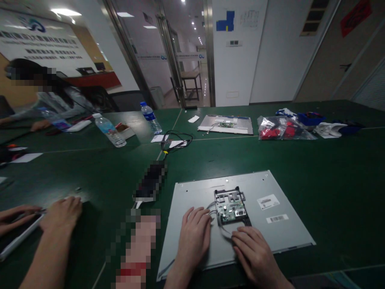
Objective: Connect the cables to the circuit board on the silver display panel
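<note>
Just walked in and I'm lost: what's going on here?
A person has both hands at a metal panel on the green table. The left hand is beside the circuit board, near its wires; the right hand is at a grey cable below it. Another panel lies farther back. At the left are a co-worker's hands.

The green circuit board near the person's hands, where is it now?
In the head view, the board sits right of centre, in the black frame on the grey metal panel, right of the left hand and beyond the right hand.
</note>
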### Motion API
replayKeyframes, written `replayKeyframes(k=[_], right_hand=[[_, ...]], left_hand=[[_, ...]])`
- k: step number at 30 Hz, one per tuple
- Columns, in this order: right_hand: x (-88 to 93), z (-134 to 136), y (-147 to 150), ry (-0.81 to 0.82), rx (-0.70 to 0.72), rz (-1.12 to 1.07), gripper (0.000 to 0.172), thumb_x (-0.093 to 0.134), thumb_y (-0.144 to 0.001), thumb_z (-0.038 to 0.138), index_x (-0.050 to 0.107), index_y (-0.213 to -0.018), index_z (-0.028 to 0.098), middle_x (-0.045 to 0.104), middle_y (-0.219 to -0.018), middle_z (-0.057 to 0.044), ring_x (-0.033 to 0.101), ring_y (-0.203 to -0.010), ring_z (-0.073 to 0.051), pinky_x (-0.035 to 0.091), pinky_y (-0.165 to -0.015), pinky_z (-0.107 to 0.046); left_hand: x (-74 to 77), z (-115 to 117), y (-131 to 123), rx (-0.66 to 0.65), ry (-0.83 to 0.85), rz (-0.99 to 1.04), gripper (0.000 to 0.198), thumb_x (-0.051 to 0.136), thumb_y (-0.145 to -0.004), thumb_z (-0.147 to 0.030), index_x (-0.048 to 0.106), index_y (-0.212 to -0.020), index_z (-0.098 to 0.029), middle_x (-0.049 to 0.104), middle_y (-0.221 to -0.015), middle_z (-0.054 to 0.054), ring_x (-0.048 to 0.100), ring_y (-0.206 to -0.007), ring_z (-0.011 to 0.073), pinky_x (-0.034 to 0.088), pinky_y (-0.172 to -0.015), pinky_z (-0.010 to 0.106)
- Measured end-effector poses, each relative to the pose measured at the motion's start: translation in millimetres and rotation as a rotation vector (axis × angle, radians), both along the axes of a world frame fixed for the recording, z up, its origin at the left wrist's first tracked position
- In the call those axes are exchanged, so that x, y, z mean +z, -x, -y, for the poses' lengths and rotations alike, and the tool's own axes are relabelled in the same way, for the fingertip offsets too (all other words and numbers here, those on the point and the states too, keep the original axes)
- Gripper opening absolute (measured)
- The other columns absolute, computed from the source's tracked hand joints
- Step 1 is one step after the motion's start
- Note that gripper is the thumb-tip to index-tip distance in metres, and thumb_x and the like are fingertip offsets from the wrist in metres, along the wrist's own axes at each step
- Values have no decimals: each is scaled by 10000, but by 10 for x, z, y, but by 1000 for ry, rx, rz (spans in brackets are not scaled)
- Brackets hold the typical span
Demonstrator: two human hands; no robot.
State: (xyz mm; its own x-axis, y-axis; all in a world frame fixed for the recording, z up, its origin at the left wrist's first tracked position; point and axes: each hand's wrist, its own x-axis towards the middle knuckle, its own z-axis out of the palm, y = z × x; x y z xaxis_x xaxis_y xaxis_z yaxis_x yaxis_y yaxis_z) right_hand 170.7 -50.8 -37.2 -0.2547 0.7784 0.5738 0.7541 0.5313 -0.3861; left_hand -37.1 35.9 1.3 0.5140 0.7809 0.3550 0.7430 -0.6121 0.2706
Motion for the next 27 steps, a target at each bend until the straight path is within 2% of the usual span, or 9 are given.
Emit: replayKeyframes(k=[4, 8, 17, 27], right_hand=[[-36, 15, -63, 14, -30, -47, 315, 467, -915, 112, 609, -1191, 165, 695, -1089, -105, 649, -996, -223, 548, -865, -386], [-71, 4, -91, 29, -64, -95, 345, 465, -922, 122, 592, -1237, 183, 692, -1088, -112, 662, -976, -217, 564, -834, -362], [-145, -36, -121, 52, -98, -155, 398, 405, -928, 86, 586, -1264, 202, 688, -1085, -107, 663, -993, -213, 575, -851, -350], [-145, -155, -159, 42, -98, -220, 497, 411, -936, 55, 443, -1412, 195, 699, -1018, -92, 668, -914, -195, 570, -807, -316]], left_hand=[[6, -7, -35, 21, 55, 33, 172, 428, -906, -120, 572, -936, -208, 656, -913, 49, 601, -889, 217, 435, -899, 439], [-41, -32, -89, 33, 84, 53, 137, 432, -902, -134, 551, -904, -202, 631, -850, 45, 578, -819, 216, 449, -786, 385], [-32, -178, -123, 55, 59, 0, 134, 440, -895, -139, 554, -916, -205, 613, -845, 47, 567, -803, 218, 436, -749, 367], [-197, -306, -142, 71, 74, -18, 141, 409, -942, -173, 547, -929, -200, 595, -841, 50, 547, -794, 222, 429, -739, 364]])
